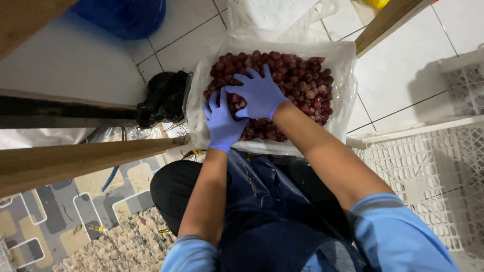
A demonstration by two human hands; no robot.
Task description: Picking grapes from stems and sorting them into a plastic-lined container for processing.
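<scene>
Grapes (297,75), dark red and loose, fill a box lined with clear plastic (343,60) in the upper middle of the frame, and both our hands are inside it. We wear thin blue gloves. Our right hand (258,93) lies flat on top of the fruit with the fingers spread wide, pressing on the grapes and closing around nothing. Our left hand (222,123) is just beside it, lower and more to the left, with the fingers curved down into the grapes; whether they grip any of them, we cannot tell. The two hands almost touch each other. To the left of the box we see a black plastic bag (164,98) on the white tiled floor (398,65). At the right edge of the frame stands a white plastic crate (428,171) with a lattice wall. At the left side a brown wooden board (75,161) crosses the frame above a patterned mat (50,216).
</scene>
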